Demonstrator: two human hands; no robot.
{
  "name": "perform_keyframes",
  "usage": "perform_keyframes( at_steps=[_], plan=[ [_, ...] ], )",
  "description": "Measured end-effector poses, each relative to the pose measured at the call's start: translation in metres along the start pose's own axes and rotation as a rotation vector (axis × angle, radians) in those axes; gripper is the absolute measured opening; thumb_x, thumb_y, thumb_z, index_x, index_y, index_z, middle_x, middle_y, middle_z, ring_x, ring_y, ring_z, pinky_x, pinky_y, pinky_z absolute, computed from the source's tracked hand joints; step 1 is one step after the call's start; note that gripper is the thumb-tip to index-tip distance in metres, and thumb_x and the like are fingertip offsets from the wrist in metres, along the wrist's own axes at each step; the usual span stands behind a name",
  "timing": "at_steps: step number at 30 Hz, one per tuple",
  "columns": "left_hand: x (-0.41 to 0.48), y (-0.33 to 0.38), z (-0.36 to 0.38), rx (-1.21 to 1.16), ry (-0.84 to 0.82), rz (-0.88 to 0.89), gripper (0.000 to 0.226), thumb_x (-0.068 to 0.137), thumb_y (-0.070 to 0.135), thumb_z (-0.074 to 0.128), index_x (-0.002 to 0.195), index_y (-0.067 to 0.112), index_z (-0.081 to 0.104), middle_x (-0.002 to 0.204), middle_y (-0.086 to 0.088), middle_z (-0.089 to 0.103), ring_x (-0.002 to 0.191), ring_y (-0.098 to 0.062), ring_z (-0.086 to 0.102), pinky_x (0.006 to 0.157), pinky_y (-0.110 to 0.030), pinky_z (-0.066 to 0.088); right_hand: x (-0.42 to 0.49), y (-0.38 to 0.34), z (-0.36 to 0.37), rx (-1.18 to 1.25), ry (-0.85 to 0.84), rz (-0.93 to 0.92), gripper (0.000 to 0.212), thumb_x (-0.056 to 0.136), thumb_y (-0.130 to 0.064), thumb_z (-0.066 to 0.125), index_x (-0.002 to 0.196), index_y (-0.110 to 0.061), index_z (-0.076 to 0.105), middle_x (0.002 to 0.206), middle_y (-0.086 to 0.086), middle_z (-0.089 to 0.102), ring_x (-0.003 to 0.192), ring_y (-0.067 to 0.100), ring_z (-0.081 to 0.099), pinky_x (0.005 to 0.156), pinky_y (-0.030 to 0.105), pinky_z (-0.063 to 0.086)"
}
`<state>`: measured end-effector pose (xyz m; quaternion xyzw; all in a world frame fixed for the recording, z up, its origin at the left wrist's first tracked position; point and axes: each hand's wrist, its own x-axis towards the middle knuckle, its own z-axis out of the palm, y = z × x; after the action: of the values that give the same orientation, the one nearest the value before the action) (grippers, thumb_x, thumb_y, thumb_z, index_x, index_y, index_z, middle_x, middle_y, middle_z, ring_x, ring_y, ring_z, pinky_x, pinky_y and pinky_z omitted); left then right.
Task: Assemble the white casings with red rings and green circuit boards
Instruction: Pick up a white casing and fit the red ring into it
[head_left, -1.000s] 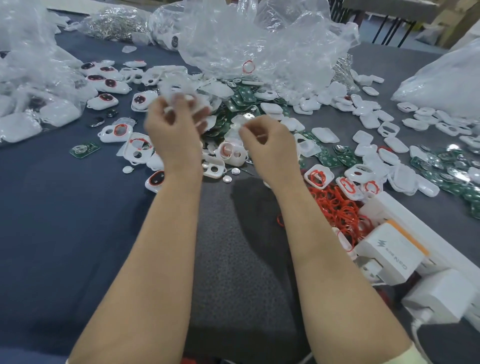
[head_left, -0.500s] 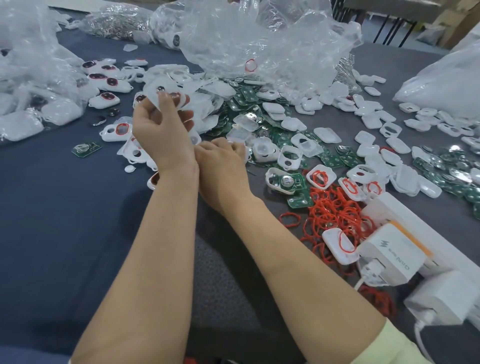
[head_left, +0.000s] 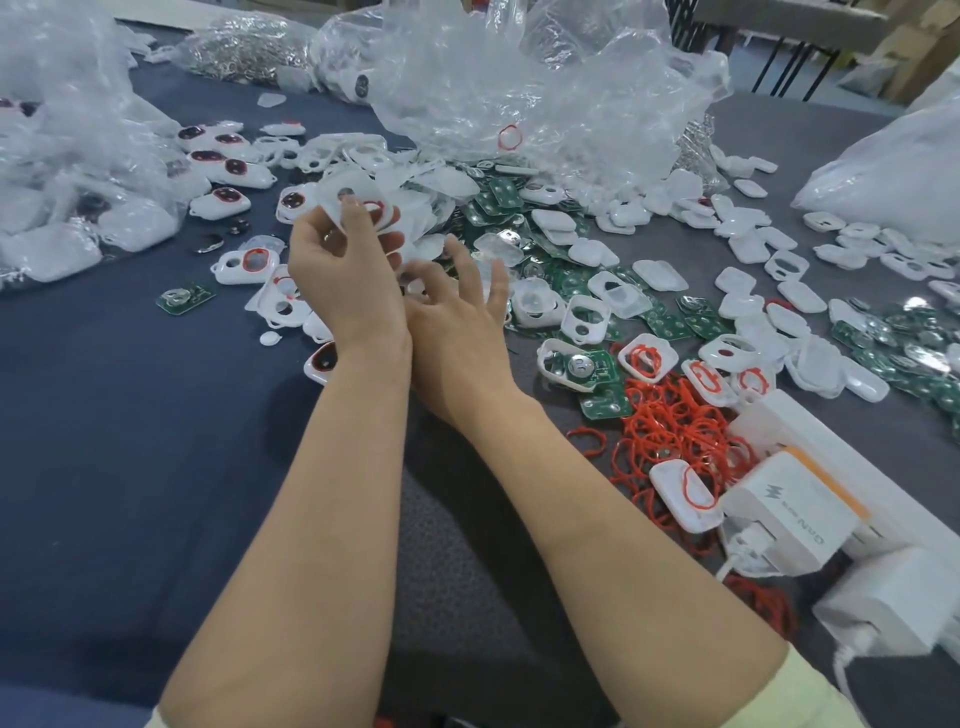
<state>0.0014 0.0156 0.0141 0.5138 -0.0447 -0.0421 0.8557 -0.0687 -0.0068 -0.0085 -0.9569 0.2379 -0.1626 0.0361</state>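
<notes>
The dark table (head_left: 130, 441) is littered with parts. The left hand (head_left: 343, 280) pinches a white casing (head_left: 353, 200) up high. Beside its wrist, the right hand (head_left: 457, 332) hangs empty, fingers spread.

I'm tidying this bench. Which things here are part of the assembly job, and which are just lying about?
Part of the job:
white casing held in the left hand
loose white casings
red rings
green circuit boards
right hand, fingers spread

Lying about:
plastic bags
charger
power strip
</notes>
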Motion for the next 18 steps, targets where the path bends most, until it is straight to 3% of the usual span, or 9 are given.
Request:
perform_keyframes(
  at_steps=[3,5,7,9,12,15,18],
  plan=[
    [0.0,-0.004,0.002,0.024,-0.042,-0.051,0.011,0.096,0.015,0.052,0.094,0.004,0.057,0.082,-0.008,0.069,0.051,-0.005,0.061,0.049,-0.018,0.044,0.001,0.009,-0.004,-0.015,0.038,0.04,0.028,0.093,-0.02,0.049,0.117,-0.017,0.061,0.15,0.005,0.03,0.146,0.028,0.002,0.113,0.051,-0.01],
    [-0.002,-0.006,0.004,0.046,-0.118,-0.119,0.009,0.096,0.015,0.053,0.09,0.01,0.055,0.077,-0.004,0.069,0.05,-0.003,0.061,0.048,-0.017,0.044,0.003,0.02,-0.011,0.052,0.165,0.106,0.022,0.093,-0.013,0.047,0.108,-0.013,0.064,0.137,0.007,0.046,0.135,0.029,0.029,0.111,0.041,0.017],
    [-0.005,-0.01,0.005,0.103,-0.22,-0.17,0.013,0.096,0.016,0.056,0.083,0.016,0.055,0.07,0.002,0.068,0.05,-0.002,0.062,0.048,-0.017,0.046,0.005,0.033,-0.026,0.284,0.3,0.216,0.02,0.096,-0.011,0.045,0.101,-0.005,0.063,0.112,0.01,0.058,0.105,0.026,0.05,0.088,0.028,0.032],
    [-0.01,-0.012,0.005,0.155,-0.312,-0.194,0.013,0.095,0.016,0.058,0.083,0.018,0.057,0.065,0.005,0.068,0.053,-0.003,0.065,0.048,-0.018,0.048,0.003,0.043,-0.039,0.501,0.321,0.276,0.019,0.097,-0.012,0.047,0.094,-0.003,0.063,0.092,0.007,0.062,0.084,0.022,0.056,0.073,0.024,0.034],
    [-0.012,-0.011,0.006,0.122,-0.31,-0.184,0.012,0.096,0.016,0.056,0.085,0.017,0.058,0.063,0.006,0.069,0.055,-0.005,0.066,0.051,-0.02,0.051,-0.005,0.047,-0.048,0.56,0.156,0.215,0.014,0.092,-0.015,0.058,0.089,-0.007,0.068,0.082,0.004,0.07,0.074,0.017,0.062,0.073,0.024,0.046],
    [-0.007,-0.007,0.008,-0.001,-0.212,-0.161,0.016,0.099,0.017,0.05,0.084,0.015,0.055,0.077,-0.003,0.068,0.057,-0.007,0.066,0.055,-0.019,0.051,-0.011,0.039,-0.048,0.515,-0.071,0.052,0.012,0.086,-0.022,0.067,0.091,-0.012,0.072,0.077,-0.004,0.064,0.065,0.003,0.051,0.064,0.011,0.038],
    [-0.002,-0.004,0.006,-0.071,-0.121,-0.16,0.018,0.1,0.015,0.046,0.084,0.014,0.052,0.081,-0.005,0.064,0.058,-0.008,0.065,0.059,-0.02,0.051,-0.011,0.027,-0.043,0.325,-0.262,-0.072,0.018,0.084,-0.029,0.069,0.095,-0.015,0.069,0.078,-0.004,0.055,0.081,0.014,0.05,0.072,0.025,0.04]
  ],
)
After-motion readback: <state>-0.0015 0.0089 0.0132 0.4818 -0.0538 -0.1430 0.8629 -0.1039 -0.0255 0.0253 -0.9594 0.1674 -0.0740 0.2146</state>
